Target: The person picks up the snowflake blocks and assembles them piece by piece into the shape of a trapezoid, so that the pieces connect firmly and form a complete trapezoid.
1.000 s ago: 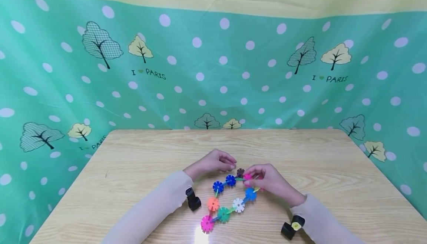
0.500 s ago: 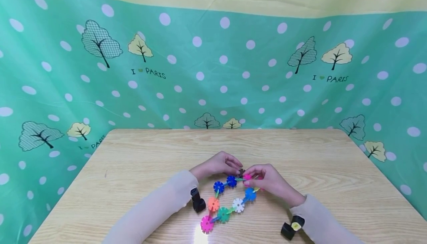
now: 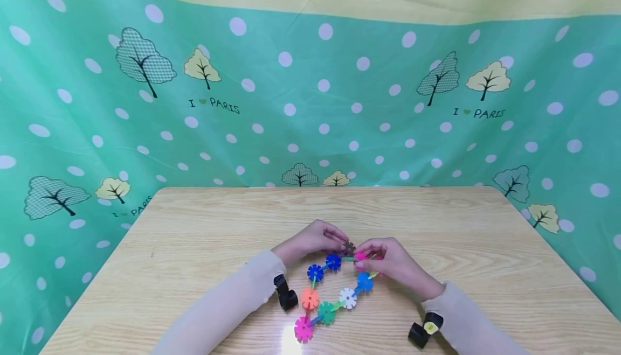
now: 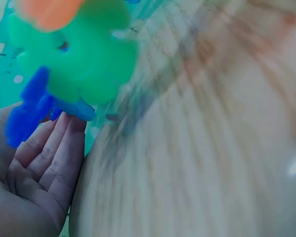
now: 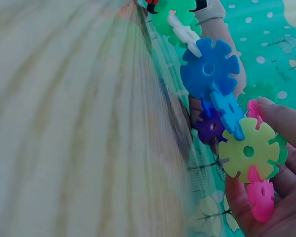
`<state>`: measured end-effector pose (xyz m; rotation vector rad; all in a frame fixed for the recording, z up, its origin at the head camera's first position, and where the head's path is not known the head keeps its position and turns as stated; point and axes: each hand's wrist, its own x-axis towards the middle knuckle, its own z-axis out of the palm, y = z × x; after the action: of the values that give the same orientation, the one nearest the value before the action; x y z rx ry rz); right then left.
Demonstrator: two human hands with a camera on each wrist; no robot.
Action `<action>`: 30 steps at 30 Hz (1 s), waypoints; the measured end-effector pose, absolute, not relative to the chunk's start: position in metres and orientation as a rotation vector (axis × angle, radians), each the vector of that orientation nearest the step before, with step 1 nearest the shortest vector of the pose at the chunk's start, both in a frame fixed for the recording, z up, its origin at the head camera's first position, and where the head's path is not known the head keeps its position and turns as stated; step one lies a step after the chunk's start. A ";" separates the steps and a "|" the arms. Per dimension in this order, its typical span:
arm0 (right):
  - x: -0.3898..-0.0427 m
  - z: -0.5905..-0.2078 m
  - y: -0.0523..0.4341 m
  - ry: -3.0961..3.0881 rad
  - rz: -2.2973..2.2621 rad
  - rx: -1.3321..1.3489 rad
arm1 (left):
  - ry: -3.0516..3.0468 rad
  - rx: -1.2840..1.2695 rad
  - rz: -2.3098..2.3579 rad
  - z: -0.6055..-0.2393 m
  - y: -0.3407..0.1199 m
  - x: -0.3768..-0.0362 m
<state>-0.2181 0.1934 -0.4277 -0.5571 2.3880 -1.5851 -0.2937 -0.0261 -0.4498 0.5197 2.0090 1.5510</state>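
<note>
A loop of slotted plastic discs lies on the wooden table in the head view. My left hand point(image 3: 310, 239) pinches a brown disc point(image 3: 349, 248) at the loop's far side. Just right of it, my right hand point(image 3: 390, 263) pinches a pink disc point(image 3: 360, 258) between thumb and fingers. Nearer me run dark blue discs point(image 3: 333, 262), an orange disc point(image 3: 310, 298), a green disc point(image 3: 326, 312), a white disc point(image 3: 347, 298) and a light blue disc point(image 3: 365, 281). In the right wrist view, a yellow disc point(image 5: 237, 143) joins another pink disc point(image 5: 260, 200) by the palm.
A magenta disc point(image 3: 304, 329) forms the loop's near corner. Black wrist cameras point(image 3: 286, 293) hang from both cuffs close to the tabletop point(image 3: 218, 209). Behind the table's far edge hangs a green dotted curtain point(image 3: 339, 102).
My left hand has come right to the brown disc and taken hold of it, then drawn slightly back left. The loop has shifted a little. My right hand stays in place.
</note>
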 end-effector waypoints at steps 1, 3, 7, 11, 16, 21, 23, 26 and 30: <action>-0.218 -0.428 0.194 2.381 -1.595 -0.554 | 1.999 0.511 1.562 -0.450 -0.029 -0.294; -0.219 -0.428 0.194 2.378 -1.600 -0.541 | 1.975 0.496 1.587 -0.450 -0.035 -0.293; -0.219 -0.429 0.193 2.400 -1.583 -0.509 | 1.955 0.482 1.622 -0.450 -0.046 -0.291; -0.220 -0.430 0.191 2.441 -1.550 -0.486 | 1.941 0.466 1.651 -0.450 -0.056 -0.288; -0.222 -0.433 0.188 2.451 -1.540 -0.468 | 1.908 0.416 1.694 -0.447 -0.065 -0.282; -0.224 -0.435 0.181 2.444 -1.549 -0.479 | 1.895 0.387 1.724 -0.445 -0.070 -0.277; -0.225 -0.436 0.179 2.441 -1.554 -0.486 | 1.882 0.383 1.727 -0.445 -0.072 -0.275; -0.226 -0.438 0.178 2.429 -1.568 -0.480 | 1.866 0.384 1.729 -0.444 -0.074 -0.272; -0.226 -0.438 0.177 2.419 -1.579 -0.465 | 1.860 0.395 1.730 -0.443 -0.075 -0.270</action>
<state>-0.2259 0.1767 -0.4383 -0.4652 2.4192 -1.5785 -0.2700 -0.0752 -0.4427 0.3952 1.8602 1.7296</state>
